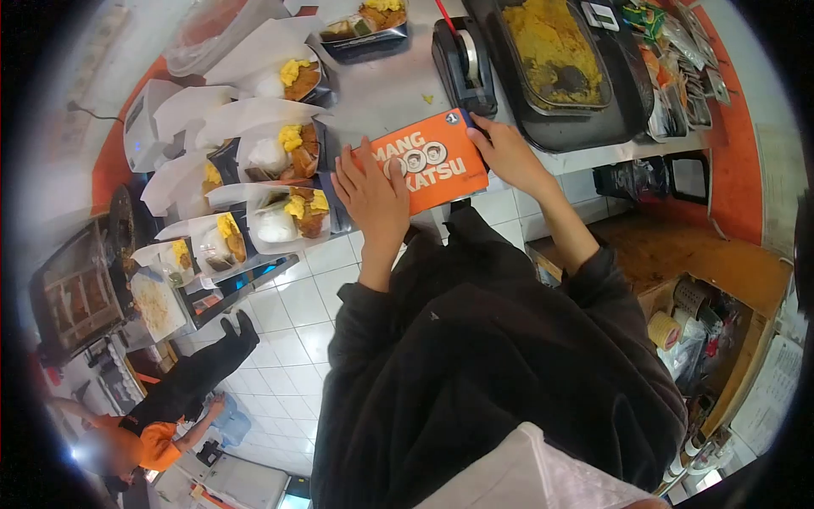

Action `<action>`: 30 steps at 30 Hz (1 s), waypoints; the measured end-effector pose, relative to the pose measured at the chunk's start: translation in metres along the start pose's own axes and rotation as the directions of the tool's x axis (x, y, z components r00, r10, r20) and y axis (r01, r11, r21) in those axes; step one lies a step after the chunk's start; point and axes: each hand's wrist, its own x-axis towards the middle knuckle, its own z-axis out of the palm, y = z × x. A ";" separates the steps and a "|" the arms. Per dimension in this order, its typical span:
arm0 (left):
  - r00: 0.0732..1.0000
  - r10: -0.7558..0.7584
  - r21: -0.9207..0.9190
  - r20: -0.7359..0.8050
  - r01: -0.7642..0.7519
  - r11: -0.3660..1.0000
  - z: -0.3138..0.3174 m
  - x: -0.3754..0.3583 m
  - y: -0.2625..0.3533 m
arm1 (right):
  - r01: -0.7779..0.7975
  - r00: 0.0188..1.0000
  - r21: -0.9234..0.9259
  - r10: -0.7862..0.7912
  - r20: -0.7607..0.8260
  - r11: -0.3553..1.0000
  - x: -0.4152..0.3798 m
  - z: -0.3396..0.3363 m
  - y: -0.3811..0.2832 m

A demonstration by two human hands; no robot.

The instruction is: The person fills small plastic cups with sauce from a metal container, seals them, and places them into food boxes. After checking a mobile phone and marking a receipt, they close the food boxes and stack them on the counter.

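An orange food box with white lettering lies closed at the table's front edge, directly before me. My left hand rests on the box's left end, its fingers spread over the lid. At the upper right corner my right hand grips the box, thumb and fingers at the edge. Just behind that corner stands a black tape dispenser with a roll of tape. Left of my left hand are several open boxes lined with white paper, such as this meal box with rice, yellow topping and fried pieces.
A metal pan of yellow food sits on a black tray, with a small white digital device on it. Packets hang or lie at the right. Another person in an orange shirt stands at lower left.
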 end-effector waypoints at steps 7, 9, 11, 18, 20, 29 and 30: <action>0.998 -0.026 -0.083 -0.053 0.022 0.996 0.011 -0.014 -0.004 | -0.023 1.000 0.073 0.022 0.016 0.997 0.004 0.000 0.001; 0.992 -0.079 -0.276 -0.100 0.049 0.960 0.019 -0.027 -0.014 | 0.014 0.984 0.093 0.003 -0.179 0.996 -0.018 0.026 -0.008; 0.976 -0.217 -0.652 0.003 0.167 0.740 0.012 -0.032 -0.013 | 0.076 0.934 0.144 -0.020 -0.357 0.987 -0.025 0.057 0.002; 0.934 -0.128 -0.718 0.333 0.339 0.608 -0.018 -0.017 -0.035 | 0.014 1.000 0.120 -0.016 0.012 0.993 -0.006 0.001 -0.004; 0.848 -0.249 -0.631 0.468 0.518 0.578 -0.036 -0.011 -0.060 | -0.186 0.961 0.120 0.155 0.229 0.975 0.014 -0.036 -0.019; 0.756 -0.130 -0.697 0.641 0.644 0.315 -0.045 0.006 -0.070 | -0.113 0.943 0.043 0.093 0.319 0.993 0.025 -0.030 -0.019; 0.753 -0.227 -0.664 0.617 0.654 0.363 -0.029 0.000 -0.079 | -0.112 0.941 0.043 0.092 0.327 0.993 0.023 -0.023 -0.014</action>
